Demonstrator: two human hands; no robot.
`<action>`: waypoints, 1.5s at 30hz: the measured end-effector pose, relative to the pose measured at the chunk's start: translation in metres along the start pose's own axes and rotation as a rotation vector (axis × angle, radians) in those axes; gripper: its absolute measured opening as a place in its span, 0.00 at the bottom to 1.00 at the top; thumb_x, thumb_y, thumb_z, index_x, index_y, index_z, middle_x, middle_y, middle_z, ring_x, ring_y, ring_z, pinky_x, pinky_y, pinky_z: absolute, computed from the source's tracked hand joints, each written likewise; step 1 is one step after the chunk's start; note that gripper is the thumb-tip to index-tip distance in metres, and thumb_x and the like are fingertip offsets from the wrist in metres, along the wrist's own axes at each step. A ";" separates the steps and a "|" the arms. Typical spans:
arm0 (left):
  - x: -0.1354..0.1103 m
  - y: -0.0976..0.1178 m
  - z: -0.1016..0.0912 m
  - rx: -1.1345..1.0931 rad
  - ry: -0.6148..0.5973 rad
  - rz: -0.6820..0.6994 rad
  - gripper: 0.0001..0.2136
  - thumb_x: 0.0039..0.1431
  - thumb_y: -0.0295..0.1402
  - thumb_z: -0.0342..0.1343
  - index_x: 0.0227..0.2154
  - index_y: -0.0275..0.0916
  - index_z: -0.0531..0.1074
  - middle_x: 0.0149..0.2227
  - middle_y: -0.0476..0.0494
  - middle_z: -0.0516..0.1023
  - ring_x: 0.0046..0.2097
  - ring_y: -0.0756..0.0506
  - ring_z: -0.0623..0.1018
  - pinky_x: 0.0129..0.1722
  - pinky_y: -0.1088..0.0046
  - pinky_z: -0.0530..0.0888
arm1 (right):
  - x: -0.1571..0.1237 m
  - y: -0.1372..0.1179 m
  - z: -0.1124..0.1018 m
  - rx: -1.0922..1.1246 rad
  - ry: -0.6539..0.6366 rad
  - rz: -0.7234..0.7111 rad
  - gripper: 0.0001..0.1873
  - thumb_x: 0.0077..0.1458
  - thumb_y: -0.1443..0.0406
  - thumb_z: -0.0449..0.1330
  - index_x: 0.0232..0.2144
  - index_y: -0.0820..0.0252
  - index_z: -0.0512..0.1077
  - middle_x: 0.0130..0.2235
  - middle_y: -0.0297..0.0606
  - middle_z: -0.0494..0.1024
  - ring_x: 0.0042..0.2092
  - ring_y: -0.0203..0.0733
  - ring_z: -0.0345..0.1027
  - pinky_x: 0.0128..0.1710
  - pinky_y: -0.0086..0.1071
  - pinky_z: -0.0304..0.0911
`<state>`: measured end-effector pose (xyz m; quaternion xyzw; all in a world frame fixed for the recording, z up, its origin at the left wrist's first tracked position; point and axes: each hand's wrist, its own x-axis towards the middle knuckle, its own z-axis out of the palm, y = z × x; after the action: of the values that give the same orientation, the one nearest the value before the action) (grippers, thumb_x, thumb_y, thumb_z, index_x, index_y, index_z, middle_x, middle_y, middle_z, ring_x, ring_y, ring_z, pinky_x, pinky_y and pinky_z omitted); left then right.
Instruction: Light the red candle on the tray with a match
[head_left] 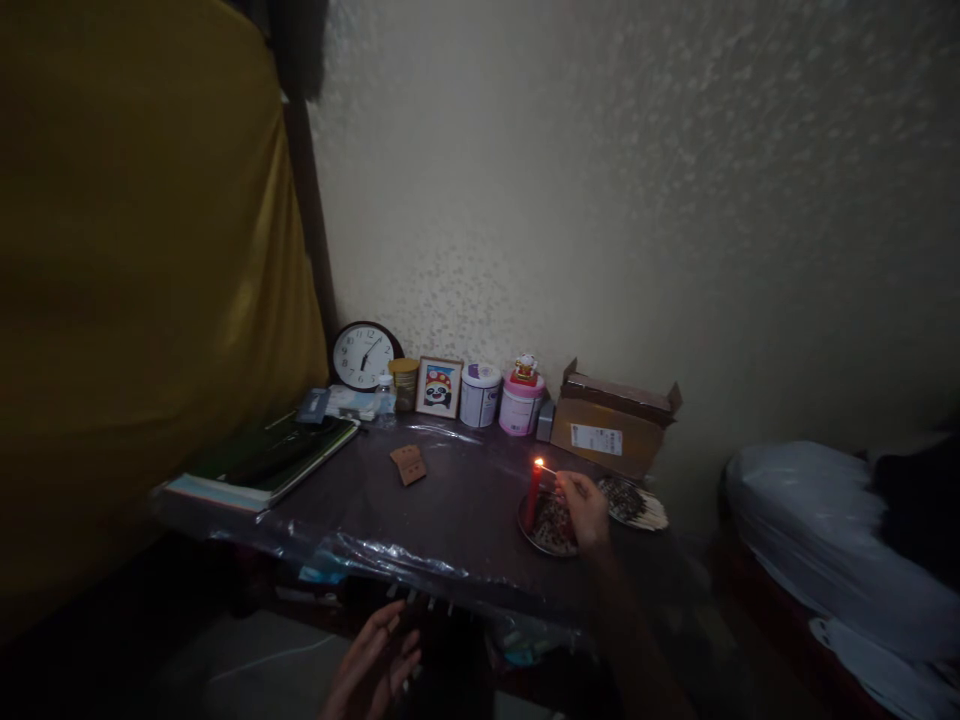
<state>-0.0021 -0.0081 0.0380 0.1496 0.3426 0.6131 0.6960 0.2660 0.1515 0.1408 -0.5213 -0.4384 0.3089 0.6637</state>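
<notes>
My right hand [586, 506] pinches a thin matchstick [550, 470] between thumb and finger. Its tip meets a small bright flame [538, 463] at the top of an upright red candle [532, 505]. The candle stands at the left side of a round dish [545, 546], which holds small dark bits I cannot make out clearly. Just right of my hand lies a plate [616, 521] with dark-tipped sticks that look like matches. Below the table's front edge, my left hand [375, 660] is in the air with its fingers apart and loosely bent, holding nothing.
Along the wall stand a clock [365, 356], a framed panda picture [439, 388], two canisters [480, 396], a red-and-white figurine [524, 371] and an open cardboard box [609, 420]. A brown cardboard piece [409, 466] and green books [281, 455] lie on the plastic-covered table [450, 510].
</notes>
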 end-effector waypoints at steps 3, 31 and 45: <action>0.001 -0.001 -0.001 -0.011 -0.031 0.008 0.12 0.43 0.37 0.62 0.34 0.43 0.77 0.40 0.43 0.79 0.49 0.37 0.72 0.51 0.61 0.66 | 0.001 0.001 0.000 0.000 0.000 0.000 0.15 0.35 0.54 0.64 0.20 0.60 0.73 0.22 0.33 0.74 0.26 0.37 0.68 0.26 0.30 0.66; 0.001 -0.001 -0.003 -0.036 -0.038 0.001 0.12 0.43 0.35 0.62 0.35 0.43 0.77 0.42 0.44 0.79 0.48 0.38 0.73 0.47 0.64 0.69 | -0.003 -0.003 -0.002 -0.014 0.002 0.008 0.12 0.36 0.57 0.63 0.21 0.60 0.73 0.22 0.33 0.75 0.26 0.38 0.68 0.27 0.31 0.64; 0.009 -0.008 -0.014 -0.053 -0.069 0.014 0.12 0.46 0.34 0.61 0.36 0.42 0.77 0.44 0.41 0.78 0.50 0.38 0.72 0.51 0.61 0.66 | -0.017 -0.049 -0.012 0.281 -0.140 0.027 0.13 0.41 0.54 0.63 0.24 0.58 0.70 0.25 0.31 0.72 0.26 0.33 0.65 0.26 0.27 0.64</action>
<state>-0.0056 -0.0036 0.0201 0.1547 0.3008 0.6214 0.7067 0.2677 0.1188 0.1827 -0.4064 -0.4290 0.4115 0.6939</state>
